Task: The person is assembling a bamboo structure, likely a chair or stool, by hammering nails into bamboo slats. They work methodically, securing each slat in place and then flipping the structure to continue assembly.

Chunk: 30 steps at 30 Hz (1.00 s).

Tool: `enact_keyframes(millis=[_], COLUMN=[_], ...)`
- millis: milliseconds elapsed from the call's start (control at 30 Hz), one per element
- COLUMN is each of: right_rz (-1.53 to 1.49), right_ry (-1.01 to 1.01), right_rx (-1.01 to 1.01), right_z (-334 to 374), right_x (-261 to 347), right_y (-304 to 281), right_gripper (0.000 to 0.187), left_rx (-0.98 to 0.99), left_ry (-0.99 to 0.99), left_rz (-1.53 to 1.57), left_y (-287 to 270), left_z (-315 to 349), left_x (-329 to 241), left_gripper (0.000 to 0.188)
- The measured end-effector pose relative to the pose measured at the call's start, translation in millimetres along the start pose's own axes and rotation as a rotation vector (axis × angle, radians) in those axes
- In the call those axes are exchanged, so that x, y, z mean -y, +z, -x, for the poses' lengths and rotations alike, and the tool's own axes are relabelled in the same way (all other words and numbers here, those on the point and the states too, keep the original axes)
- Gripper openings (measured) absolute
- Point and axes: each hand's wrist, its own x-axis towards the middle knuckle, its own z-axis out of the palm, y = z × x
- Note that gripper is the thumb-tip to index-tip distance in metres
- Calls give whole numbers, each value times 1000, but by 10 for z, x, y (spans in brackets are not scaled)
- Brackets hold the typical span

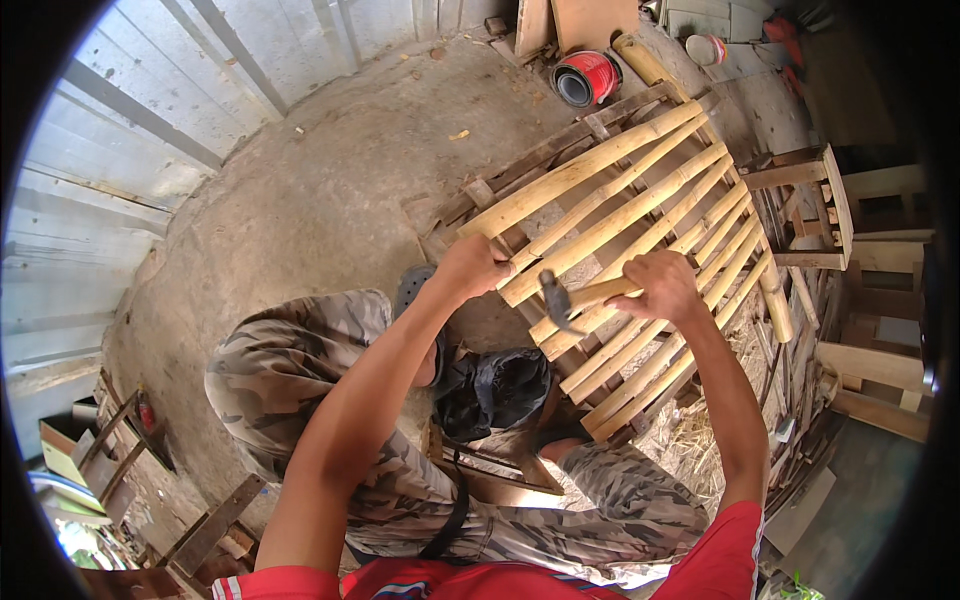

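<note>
Steadying a thin slat before striking is the apparent step in hand; on a clock face centred on the view, twelve at the top, the panel of pale slats (640, 209) lies between two and four o'clock, with dark wooden bars (570, 142) beneath it; the left hand (474, 268), just above centre, is closed with its fingers folded about the near end of the second slat (580, 214), and whether it also pinches a nail cannot be told; the right hand (660, 284), at three o'clock, is wrapped firmly round the handle of a hammer (590, 295), whose head (551, 292) points toward nine o'clock over the near slat ends; contact between head and slat cannot be confirmed. For good work, keep the left fingertips clear of the strike line; seat the slat flat on its support before any blow; begin with light taps, since a thin slat is likely to split near its end; deliver each blow square to the surface. The slats are yellow, slightly crooked, ringed at their joints and unevenly spaced; they run roughly from eight toward two o'clock, their far ends meeting a thicker pole (776, 305) laid crosswise; a black bag (490, 392) sits at six o'clock, and a red tin (603, 73) lies at one o'clock.
</note>
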Motion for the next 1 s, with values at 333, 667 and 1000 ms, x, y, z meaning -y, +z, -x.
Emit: enact_keyframes(millis=[333,667,1000], right_rz=[120,143,74], right_ry=[-12,-14,199], right_rx=[-42,-60,-67], right_z=[-20,-11,96], right_x=[113,253,317], right_y=[30,114,300], right_gripper=[56,55,56], left_rx=[10,4,18], left_ry=[-33,-8,-21], left_rz=[25,52,79], left_y=[-27,-10,-17], left_z=[-5,-43,-21], left_x=[-4,49,32], left_gripper=[36,30,31])
